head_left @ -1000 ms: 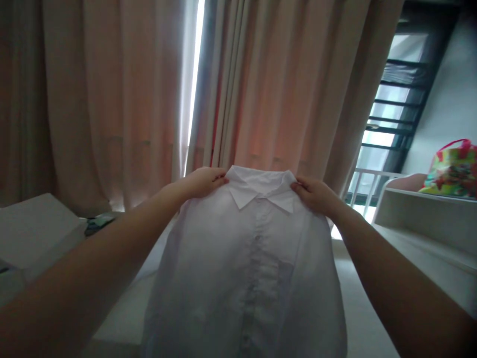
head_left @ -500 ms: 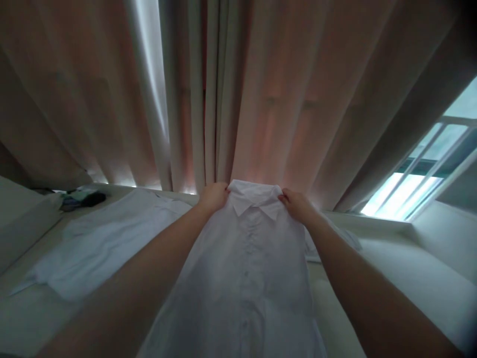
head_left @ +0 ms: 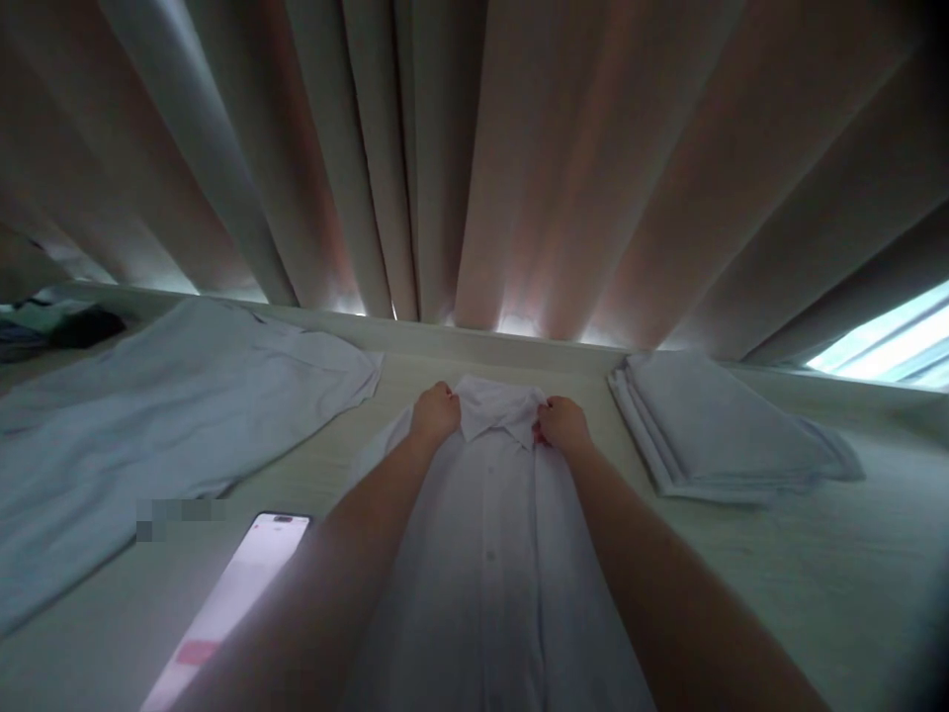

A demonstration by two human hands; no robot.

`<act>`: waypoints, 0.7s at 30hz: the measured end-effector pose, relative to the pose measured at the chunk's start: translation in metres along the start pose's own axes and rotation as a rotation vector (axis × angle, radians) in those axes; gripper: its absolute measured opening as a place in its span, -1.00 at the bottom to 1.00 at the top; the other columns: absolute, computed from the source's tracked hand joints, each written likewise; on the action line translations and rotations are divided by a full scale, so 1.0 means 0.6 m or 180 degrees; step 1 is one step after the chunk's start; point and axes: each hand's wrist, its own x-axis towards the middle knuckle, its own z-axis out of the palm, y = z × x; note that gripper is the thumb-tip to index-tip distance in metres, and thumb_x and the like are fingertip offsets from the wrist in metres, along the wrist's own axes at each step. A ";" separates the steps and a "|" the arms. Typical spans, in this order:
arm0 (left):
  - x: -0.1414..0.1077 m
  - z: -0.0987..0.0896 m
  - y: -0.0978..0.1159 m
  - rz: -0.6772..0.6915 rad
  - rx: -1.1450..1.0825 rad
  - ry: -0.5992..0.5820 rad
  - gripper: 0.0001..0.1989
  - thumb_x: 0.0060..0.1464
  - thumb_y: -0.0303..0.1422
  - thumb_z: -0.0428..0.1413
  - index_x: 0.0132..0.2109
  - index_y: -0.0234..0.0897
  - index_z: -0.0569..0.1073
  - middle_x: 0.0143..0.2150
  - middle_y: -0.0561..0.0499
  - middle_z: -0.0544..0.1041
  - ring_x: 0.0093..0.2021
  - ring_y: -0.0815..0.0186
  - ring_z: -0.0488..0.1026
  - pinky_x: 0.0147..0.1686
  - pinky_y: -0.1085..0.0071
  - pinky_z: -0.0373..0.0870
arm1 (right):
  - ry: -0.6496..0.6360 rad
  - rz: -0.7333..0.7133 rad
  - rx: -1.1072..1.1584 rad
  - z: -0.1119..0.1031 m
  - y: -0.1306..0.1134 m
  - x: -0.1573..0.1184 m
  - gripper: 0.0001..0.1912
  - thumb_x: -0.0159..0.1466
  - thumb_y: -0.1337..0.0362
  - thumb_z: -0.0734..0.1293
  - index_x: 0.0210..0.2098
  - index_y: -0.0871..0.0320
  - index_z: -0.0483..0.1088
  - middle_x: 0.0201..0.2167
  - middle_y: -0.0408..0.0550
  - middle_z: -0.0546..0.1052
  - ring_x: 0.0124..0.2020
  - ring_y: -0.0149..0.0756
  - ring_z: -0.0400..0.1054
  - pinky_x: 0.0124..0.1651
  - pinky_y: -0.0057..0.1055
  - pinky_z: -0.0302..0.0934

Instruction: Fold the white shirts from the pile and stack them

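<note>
A white collared shirt (head_left: 493,554) lies stretched toward me in the middle, its collar at the far end and its button front facing up. My left hand (head_left: 436,413) is closed on the left side of the collar. On the collar's right side, my right hand (head_left: 561,425) grips the fabric with bent fingers. The shirt's lower end runs out of the bottom of the view, between my forearms.
Another white shirt (head_left: 222,396) is spread at the left, with dark items (head_left: 85,326) beyond it. A lit phone (head_left: 252,583) lies beside my left forearm. Folded white clothes (head_left: 727,425) rest at the right. Long curtains (head_left: 563,168) hang behind the pale surface (head_left: 808,564).
The view has tilted down, bringing the phone and the whole folded pile into sight. The held shirt, raised before, is now lower over the surface, with both hands still at its collar.
</note>
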 end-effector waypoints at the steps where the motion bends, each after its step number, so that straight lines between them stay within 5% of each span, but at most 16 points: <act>1: 0.006 0.014 -0.009 -0.0042 -0.0009 -0.0039 -0.75 0.09 -0.26 -0.12 -0.19 -0.27 0.35 -0.20 -0.15 0.49 -0.16 0.25 0.42 -0.23 0.40 0.27 | -0.0073 0.0198 0.0398 0.018 0.007 0.007 -0.76 0.21 0.31 0.11 -0.30 0.23 0.37 -0.50 0.05 0.50 -0.57 -0.37 0.37 -0.49 -0.47 0.23; 6: 0.046 0.056 -0.040 -0.0202 0.0050 -0.0075 -0.73 0.07 -0.24 -0.11 -0.17 -0.27 0.36 -0.21 -0.17 0.48 -0.16 0.19 0.42 -0.22 0.34 0.28 | -0.0136 0.0541 0.1178 0.067 0.023 0.048 -0.79 0.19 0.28 0.13 -0.25 0.21 0.32 -0.49 0.00 0.50 -0.67 -0.43 0.33 -0.60 -0.51 0.20; 11: 0.087 0.074 -0.044 -0.0186 0.0142 0.0137 -0.73 0.06 -0.23 -0.11 -0.18 -0.26 0.37 -0.22 -0.18 0.47 -0.15 0.15 0.40 -0.19 0.28 0.27 | 0.0351 0.0111 0.0429 0.079 0.028 0.093 -0.78 0.16 0.22 0.17 -0.39 0.19 0.39 -0.54 -0.03 0.48 -0.58 -0.38 0.34 -0.40 -0.41 0.23; 14: 0.098 0.080 -0.044 -0.0075 0.0004 0.0291 -0.70 0.07 -0.21 -0.10 -0.12 -0.26 0.34 -0.18 -0.18 0.44 -0.13 0.15 0.39 -0.16 0.26 0.28 | 0.0699 -0.0074 0.0144 0.084 0.028 0.112 -0.72 0.14 0.18 0.20 -0.25 0.20 0.39 -0.48 0.01 0.49 -0.42 -0.29 0.37 -0.24 -0.34 0.21; 18: 0.081 0.074 -0.041 0.0390 -0.0457 0.0481 -0.56 0.05 -0.24 -0.06 0.07 -0.31 0.18 0.06 -0.22 0.28 0.06 0.21 0.26 -0.01 0.33 0.21 | 0.0579 -0.0294 0.0294 0.084 0.021 0.098 -0.48 0.13 0.18 0.20 0.06 0.24 0.19 -0.33 0.05 0.49 -0.28 -0.23 0.37 -0.15 -0.30 0.19; 21: 0.025 0.056 -0.032 0.0758 -0.0412 0.0288 -0.50 0.06 -0.26 -0.07 0.14 -0.33 0.10 0.21 -0.24 0.07 0.20 0.20 0.07 0.08 0.32 0.11 | 0.0458 -0.0788 0.0257 0.076 0.013 0.043 -0.42 0.16 0.20 0.16 0.15 0.25 0.05 -0.08 0.14 0.40 -0.11 -0.21 0.32 -0.06 -0.28 0.16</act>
